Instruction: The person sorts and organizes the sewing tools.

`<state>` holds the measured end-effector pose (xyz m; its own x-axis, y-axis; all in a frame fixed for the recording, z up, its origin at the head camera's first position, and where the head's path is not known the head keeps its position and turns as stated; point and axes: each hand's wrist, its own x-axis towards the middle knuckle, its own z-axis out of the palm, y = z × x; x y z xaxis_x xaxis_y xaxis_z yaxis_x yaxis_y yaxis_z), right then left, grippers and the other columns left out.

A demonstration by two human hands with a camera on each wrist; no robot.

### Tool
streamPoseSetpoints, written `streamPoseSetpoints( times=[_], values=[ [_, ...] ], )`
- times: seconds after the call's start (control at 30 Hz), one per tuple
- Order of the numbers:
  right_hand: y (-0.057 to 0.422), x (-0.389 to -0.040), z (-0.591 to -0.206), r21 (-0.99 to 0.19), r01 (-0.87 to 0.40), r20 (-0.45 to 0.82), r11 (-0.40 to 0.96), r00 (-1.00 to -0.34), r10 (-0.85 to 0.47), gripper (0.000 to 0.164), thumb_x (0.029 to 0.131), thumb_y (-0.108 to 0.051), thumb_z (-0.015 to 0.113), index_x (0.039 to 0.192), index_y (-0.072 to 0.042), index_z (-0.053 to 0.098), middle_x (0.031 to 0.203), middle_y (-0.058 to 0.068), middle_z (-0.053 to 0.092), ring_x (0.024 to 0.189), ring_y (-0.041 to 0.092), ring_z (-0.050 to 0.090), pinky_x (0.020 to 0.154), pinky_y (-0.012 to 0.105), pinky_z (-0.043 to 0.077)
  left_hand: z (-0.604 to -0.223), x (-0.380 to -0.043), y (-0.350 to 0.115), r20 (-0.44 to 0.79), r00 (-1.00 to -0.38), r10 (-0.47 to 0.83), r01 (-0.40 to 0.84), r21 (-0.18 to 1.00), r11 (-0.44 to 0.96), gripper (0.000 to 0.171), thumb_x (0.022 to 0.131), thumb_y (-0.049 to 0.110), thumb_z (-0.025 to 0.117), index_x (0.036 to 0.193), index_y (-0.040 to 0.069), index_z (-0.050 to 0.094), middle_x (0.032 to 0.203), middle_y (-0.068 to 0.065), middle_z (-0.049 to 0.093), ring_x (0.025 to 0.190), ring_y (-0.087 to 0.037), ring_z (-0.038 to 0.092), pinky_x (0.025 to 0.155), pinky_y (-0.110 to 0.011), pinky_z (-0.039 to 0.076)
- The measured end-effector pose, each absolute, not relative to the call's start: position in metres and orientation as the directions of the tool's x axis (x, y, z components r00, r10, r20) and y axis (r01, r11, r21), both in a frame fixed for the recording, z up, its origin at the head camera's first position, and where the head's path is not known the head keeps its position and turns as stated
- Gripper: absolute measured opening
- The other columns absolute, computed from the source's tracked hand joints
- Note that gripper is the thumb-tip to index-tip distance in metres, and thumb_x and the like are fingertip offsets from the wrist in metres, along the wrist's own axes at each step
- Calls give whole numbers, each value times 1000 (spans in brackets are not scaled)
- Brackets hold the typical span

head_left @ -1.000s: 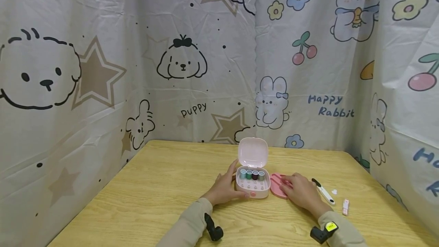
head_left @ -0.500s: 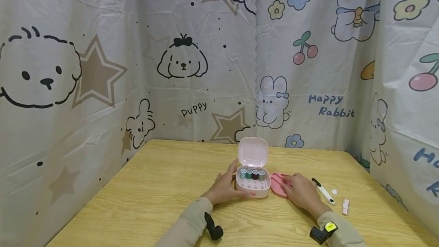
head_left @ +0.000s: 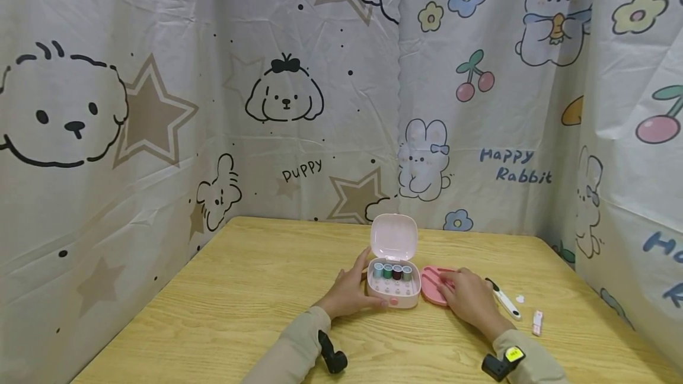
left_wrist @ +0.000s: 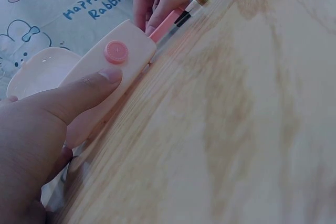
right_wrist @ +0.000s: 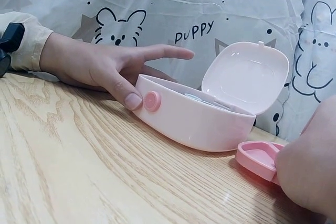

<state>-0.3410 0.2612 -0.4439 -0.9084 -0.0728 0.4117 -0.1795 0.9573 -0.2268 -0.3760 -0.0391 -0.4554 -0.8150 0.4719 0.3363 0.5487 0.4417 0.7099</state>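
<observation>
A pale pink sewing box [head_left: 393,300] stands on the table with its lid [head_left: 393,236] raised. Inside, a row of thread spools [head_left: 388,272] sits at the back, with bare pegs in front of it. My left hand [head_left: 348,292] grips the box at its left side, thumb on the front beside the round pink button [left_wrist: 116,52]. Just right of the box is a darker pink divided tray [head_left: 431,290]. My right hand [head_left: 472,298] holds this tray at its right side, fingers curled over it and covering part of its compartments.
Right of my right hand lies a slim white tool with a black tip [head_left: 504,299]. A small white piece [head_left: 520,299] and a small pink-and-white object [head_left: 537,322] lie beyond it. Printed curtains [head_left: 299,141] hang around the table [head_left: 240,295].
The near edge of the divided tray shows very slightly higher, with my right hand still on it. My left hand and the box have stayed in place.
</observation>
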Motion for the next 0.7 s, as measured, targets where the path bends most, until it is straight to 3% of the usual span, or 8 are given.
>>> streamPoseSetpoints(
  times=[0.7],
  values=[
    [256, -337, -434, -269, -219, 538, 938, -842, -42, 31, 91, -23, 80, 117, -5, 78, 100, 17, 69, 94, 39, 66, 79, 60, 42, -459, -380, -39, 338, -813, 474, 556, 694, 457, 128, 75, 48, 93, 168, 25, 8, 166, -9, 32, 144, -27, 43, 115, -74, 3]
  ],
)
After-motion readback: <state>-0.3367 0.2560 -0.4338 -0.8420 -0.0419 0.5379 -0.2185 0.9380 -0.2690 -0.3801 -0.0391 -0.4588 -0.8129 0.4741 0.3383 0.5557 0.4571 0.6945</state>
